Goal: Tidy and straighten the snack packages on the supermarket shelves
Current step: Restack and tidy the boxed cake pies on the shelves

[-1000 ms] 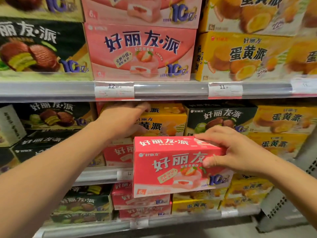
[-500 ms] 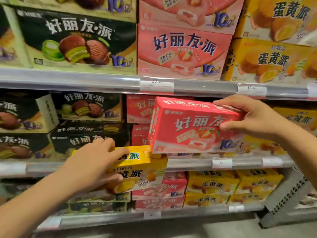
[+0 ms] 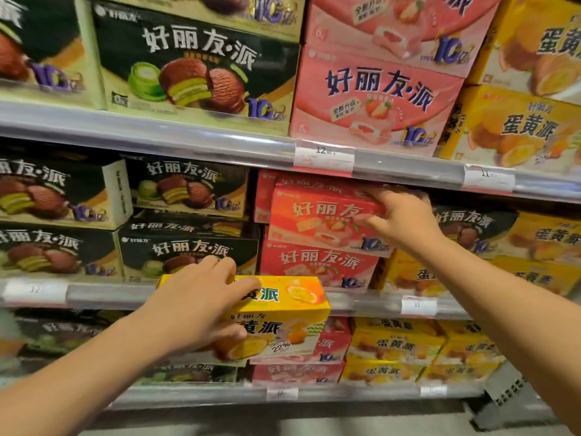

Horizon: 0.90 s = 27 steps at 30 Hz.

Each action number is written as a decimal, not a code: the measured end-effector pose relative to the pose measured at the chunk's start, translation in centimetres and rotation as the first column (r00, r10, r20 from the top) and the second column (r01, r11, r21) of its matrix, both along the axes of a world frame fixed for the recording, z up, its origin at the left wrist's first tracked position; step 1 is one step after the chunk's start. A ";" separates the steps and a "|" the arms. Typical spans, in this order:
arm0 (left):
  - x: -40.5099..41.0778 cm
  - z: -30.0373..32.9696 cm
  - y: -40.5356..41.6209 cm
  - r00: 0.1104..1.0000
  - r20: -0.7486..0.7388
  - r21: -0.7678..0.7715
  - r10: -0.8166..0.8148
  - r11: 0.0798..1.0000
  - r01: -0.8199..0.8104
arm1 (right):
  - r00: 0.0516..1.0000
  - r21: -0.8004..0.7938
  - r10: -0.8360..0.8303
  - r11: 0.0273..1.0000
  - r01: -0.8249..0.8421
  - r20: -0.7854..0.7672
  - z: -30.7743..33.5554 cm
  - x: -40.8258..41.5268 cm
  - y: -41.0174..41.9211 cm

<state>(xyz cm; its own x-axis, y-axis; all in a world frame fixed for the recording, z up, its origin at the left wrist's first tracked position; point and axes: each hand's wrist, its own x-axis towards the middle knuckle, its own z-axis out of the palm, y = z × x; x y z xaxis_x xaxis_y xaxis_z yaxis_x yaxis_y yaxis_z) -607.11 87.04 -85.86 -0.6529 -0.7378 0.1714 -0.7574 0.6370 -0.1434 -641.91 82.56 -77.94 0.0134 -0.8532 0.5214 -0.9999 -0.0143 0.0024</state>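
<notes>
The right hand (image 3: 405,217) grips the right end of a pink box (image 3: 323,220) sitting atop another pink box (image 3: 317,265) on the middle shelf, its top close under the shelf rail (image 3: 220,149) above. The left hand (image 3: 201,305) clasps a yellow box (image 3: 283,316) out in open air before the lower rail.

the right hand (image 3: 405,217) grips the right end of a pink box (image 3: 323,218), which sits on top of another pink box (image 3: 317,262) on the middle shelf (image 3: 103,292), just under the upper shelf rail (image 3: 188,143). the left hand (image 3: 201,302) holds a yellow box (image 3: 283,316) in front of the middle shelf edge, fingers over its top, thumb seemingly on its front. dark green boxes (image 3: 185,247) stand to the left, yellow boxes (image 3: 408,278) to the right. a price tag (image 3: 323,157) reads 12.
</notes>
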 end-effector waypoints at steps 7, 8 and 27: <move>-1.7 -0.7 -0.1 1.000 0.009 0.023 -0.014 1.000 0.014 | 0.997 0.131 -0.025 0.991 0.034 -0.073 0.5 1.1 -2.3; -2.2 -0.8 -0.2 1.000 0.011 0.025 -0.018 1.000 0.017 | 0.997 0.152 -0.028 0.988 0.039 -0.074 0.6 1.4 -2.6; -16.4 0.7 -0.7 0.996 0.053 -0.052 -0.072 0.996 0.075 | 0.992 0.135 -0.043 0.989 0.059 -0.119 0.5 -17.6 1.9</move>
